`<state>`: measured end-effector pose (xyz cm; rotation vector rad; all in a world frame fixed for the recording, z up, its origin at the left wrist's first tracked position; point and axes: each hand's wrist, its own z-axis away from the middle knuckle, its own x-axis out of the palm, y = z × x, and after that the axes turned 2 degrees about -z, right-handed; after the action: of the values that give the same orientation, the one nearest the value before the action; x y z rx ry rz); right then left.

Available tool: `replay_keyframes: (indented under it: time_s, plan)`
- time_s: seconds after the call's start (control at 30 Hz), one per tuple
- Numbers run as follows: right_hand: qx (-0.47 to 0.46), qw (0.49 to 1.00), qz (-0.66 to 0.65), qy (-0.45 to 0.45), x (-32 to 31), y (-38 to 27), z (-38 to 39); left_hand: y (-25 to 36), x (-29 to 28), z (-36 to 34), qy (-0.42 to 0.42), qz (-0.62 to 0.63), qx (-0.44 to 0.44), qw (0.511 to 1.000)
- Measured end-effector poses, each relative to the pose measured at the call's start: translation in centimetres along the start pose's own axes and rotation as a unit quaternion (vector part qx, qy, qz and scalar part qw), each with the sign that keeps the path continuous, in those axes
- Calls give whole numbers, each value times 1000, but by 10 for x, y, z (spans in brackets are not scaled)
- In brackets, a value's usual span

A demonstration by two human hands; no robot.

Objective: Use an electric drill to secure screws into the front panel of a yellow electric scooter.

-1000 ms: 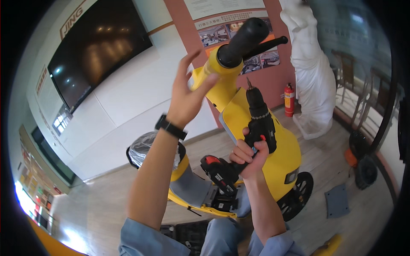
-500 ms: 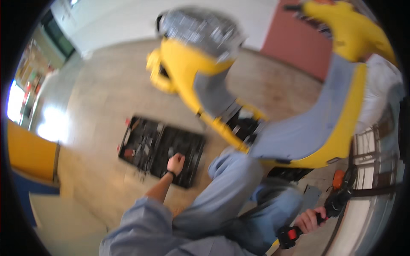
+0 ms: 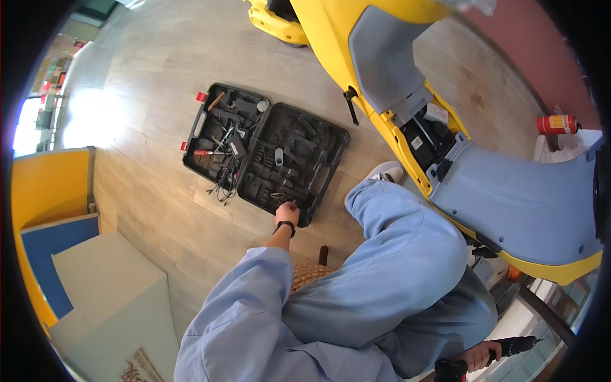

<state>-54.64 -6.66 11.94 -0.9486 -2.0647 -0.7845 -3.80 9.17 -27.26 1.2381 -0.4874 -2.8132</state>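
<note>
My left hand (image 3: 287,212) reaches down to the near edge of an open black tool case (image 3: 326,184) on the floor. Its fingers are curled together at the moulded tray, and what they hold, if anything, is hidden. In the case's other half lie a red-handled screwdriver (image 3: 202,153), a wooden-handled tool (image 3: 217,100), cables (image 3: 224,186) and several small tools. Low on the right, my right hand (image 3: 478,356) is wrapped round a black and red cordless drill (image 3: 519,346) with a thin bit pointing right.
A yellow and grey scooter (image 3: 509,197) stands at the right, its compartment (image 3: 425,141) uncovered. Beyond it is a red fire extinguisher (image 3: 558,124). A cardboard box (image 3: 121,280) and a yellow and blue panel (image 3: 54,184) stand left. I sit on a woven stool (image 3: 308,275).
My view has swung, so the case appears higher and the scooter further right. My left hand has shifted from the tray's middle to its near edge. The drill stays in my right hand.
</note>
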Motion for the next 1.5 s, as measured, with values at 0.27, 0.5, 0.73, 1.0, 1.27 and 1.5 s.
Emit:
replay_keyframes:
  time_s: [0.27,0.5,0.73,1.0,1.27,1.5]
  plan:
    - [-47,998,41,17,0,1,-5,-2,33,-4,-20,-78,-42,996]
    - [-33,999,13,9,-8,2,-9,-1,32,-5,-38,-137,-27,990]
    - [61,992,64,93,26,-6,-17,31,32,-4,-81,-186,-61,977]
    - [-11,991,85,100,2,10,6,-11,13,-11,5,-100,28,995]
    - [-13,998,38,37,0,19,5,-8,0,3,68,114,264,955]
    - [-11,1000,1,11,-9,17,15,56,-45,27,65,267,300,914]
